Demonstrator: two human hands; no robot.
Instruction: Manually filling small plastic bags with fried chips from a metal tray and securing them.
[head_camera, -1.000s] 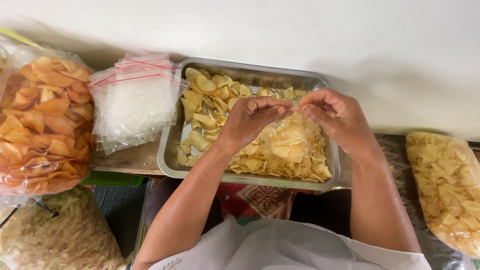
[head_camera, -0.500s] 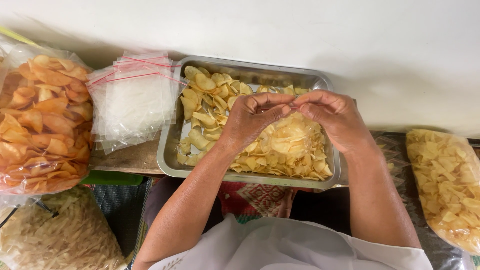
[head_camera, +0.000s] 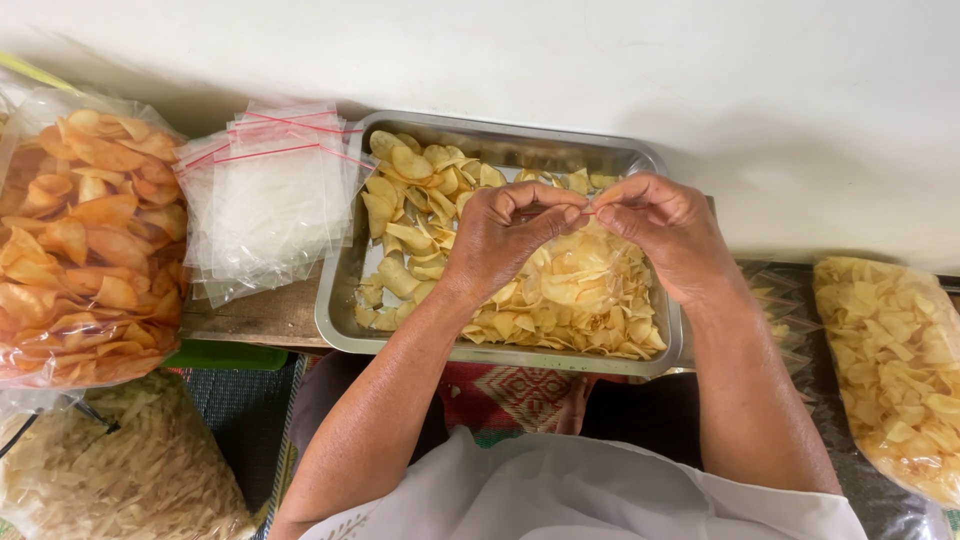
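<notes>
A low wooden board (head_camera: 262, 318) runs along the white wall and carries a steel tray (head_camera: 335, 320) of pale yellow chips, with a stack of empty clear zip bags (head_camera: 268, 205) lying just beside the tray's left wall. At the board's far left rests a large clear bag of orange chips (head_camera: 85, 240). On the patterned mat (head_camera: 512, 395) below lie a bag of pale strip-shaped crisps (head_camera: 115, 470) at the left and a bag of yellow chips (head_camera: 895, 370) at the right.
</notes>
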